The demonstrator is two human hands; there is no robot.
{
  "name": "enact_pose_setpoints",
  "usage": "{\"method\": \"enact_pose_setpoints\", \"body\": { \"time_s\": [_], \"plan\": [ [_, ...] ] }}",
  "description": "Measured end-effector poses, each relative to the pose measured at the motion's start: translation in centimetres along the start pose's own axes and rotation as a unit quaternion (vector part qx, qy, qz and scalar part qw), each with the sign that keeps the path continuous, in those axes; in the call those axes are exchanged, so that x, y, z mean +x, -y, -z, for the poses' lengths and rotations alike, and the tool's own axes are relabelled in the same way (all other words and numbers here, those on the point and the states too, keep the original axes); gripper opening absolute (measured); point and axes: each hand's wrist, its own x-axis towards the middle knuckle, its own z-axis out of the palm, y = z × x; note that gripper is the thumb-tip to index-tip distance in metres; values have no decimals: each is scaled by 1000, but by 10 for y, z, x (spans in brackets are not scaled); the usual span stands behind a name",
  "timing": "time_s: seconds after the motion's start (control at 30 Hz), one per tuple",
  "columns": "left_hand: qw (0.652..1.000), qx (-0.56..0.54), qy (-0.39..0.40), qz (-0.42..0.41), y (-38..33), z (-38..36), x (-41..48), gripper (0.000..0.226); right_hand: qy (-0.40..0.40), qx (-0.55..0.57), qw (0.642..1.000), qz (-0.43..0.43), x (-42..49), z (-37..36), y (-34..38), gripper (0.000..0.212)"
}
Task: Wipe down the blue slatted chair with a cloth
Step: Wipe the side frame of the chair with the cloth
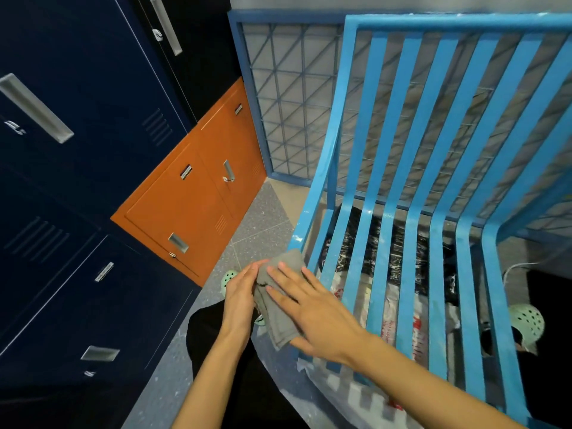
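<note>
Only the head view to go on here. The cloth point(277, 328) is a grey folded pad sitting on the front left corner of the blue slatted chair point(465, 305), right at the outer edge of the seat. My right grip point(312, 308) lies flat on top of it with the fingers spread, palm pressing down. My left grip point(240, 292) has its fingers straight and close together along the cloth's left side, steadying it rather than clamping it as far as I can see. I'd say I'm squaring up the pad at the corner before wiping, and most of the seat and the whole back look like they're yet to be done. To do this bit well I'd keep the palm flat so the pad stays folded. I'd run along one slat at a time front to back, then curl the cloth over the slat edges, since the gaps will swallow a flat wipe. There are plastic bags point(387, 252) under the seat, so I wouldn't push the cloth through the gaps and snag them. The navy lockers point(77, 181) and an orange cabinet point(198, 196) stand close on my left, so I'd keep that elbow tucked in.
</note>
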Motion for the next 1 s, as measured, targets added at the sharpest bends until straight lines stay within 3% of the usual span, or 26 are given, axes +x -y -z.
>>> {"method": "enact_pose_setpoints", "body": {
  "time_s": [0.13, 0.3, 0.43, 0.5, 0.67, 0.83, 1.0],
  "plan": [
    [1000, 6, -2, 10, 5, 0, 1, 31, -13, 41, 996, -82, 7, 6, -13, 81],
    [1000, 31, -6, 1, 0, 6, 5, 33, 26, -38, 998, 31, -2, 0, -1, 81],
    [1000, 3, -10, 15, -2, 2, 5, 30, -32, 91, 992, -86, 5, 7, -21, 70],
    [1000, -12, -10, 26, 1, 1, 4, 31, -30, 90, 989, -110, 6, 7, -17, 69],
    [999, -6, -23, 47, -2, 3, 5, 38, 18, -23, 999, 32, -3, -4, -10, 81],
    [999, -15, -16, 49, -4, 0, 11, 34, -15, 69, 991, -111, 9, 7, -25, 74],
    [997, -52, -10, 60, -1, 4, 12, 35, 4, -8, 1000, -16, -1, -4, 7, 79]
  ]
}}
